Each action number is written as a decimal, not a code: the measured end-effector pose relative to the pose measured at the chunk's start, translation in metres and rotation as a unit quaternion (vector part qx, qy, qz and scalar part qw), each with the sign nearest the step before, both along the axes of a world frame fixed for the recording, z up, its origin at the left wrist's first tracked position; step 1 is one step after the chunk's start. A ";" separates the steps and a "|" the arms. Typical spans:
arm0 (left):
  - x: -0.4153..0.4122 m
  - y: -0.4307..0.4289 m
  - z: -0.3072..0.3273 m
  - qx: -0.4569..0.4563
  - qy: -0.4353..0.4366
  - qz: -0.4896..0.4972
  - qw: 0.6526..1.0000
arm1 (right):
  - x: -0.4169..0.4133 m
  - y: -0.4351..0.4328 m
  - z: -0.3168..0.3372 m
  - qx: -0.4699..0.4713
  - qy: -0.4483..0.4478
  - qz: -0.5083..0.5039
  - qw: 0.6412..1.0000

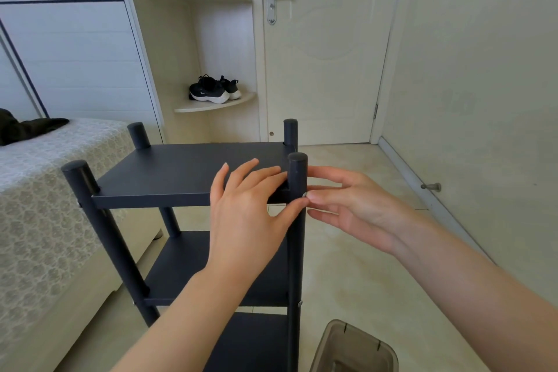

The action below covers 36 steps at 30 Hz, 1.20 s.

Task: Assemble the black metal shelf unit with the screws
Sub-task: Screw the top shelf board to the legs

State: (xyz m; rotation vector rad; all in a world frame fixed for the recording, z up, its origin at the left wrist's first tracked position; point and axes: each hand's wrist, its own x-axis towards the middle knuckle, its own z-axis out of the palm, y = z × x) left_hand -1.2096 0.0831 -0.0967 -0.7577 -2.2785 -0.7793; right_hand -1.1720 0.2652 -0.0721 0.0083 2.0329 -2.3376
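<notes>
The black metal shelf unit [169, 172] stands upright on the floor with three boards between four round posts. My left hand [244, 205] lies with straight fingers on the top board's near right corner, its thumb against the near right post [297, 238]. My right hand [347, 202] reaches in from the right and pinches a small silver screw [304, 195] at the post's side, level with the top board. Another screw head [299, 303] shows lower on the same post.
A bed with a patterned cover [45, 205] sits close on the left. A grey-brown plastic bin [356, 347] stands on the tiled floor at the bottom right. Behind are a closed door [326, 54], corner shelves with black shoes [214, 89], and a wall doorstop [431, 187].
</notes>
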 end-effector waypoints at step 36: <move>0.010 0.009 -0.001 -0.059 0.021 0.072 0.995 | 0.005 0.038 -0.091 0.174 -0.207 -0.065 0.960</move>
